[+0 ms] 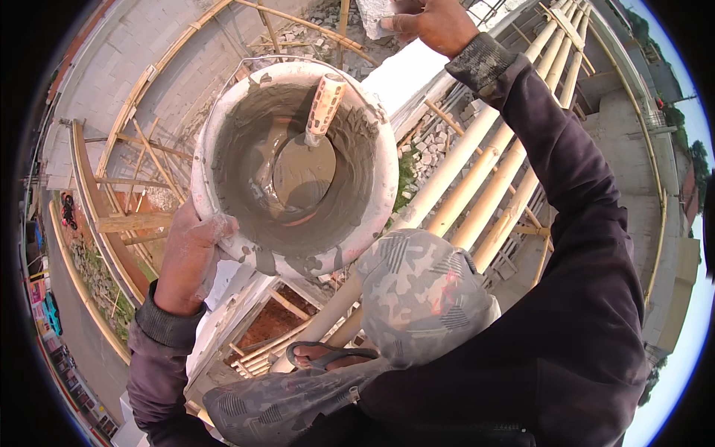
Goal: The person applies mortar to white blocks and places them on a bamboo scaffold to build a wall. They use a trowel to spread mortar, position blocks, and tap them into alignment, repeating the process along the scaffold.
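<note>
There's your bucket (386,167), left of centre, mortar (261,205) wet inside; your left hand (192,249) is grasping its near-left rim, thumb over the lip. Looks heavy and slick: cleaner rim should hold best. The trowel (325,112) leans in it, handle up, the spot to grab. Far side, your right hand (439,26) has its thumb on a block (375,18), probably stiff, brittle; whether those fingers clench it, I can't tell.

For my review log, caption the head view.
With bamboo poles below, the left hand holds a mortar-smeared bucket containing a handled tool; the right hand touches a pale chunk.
</note>
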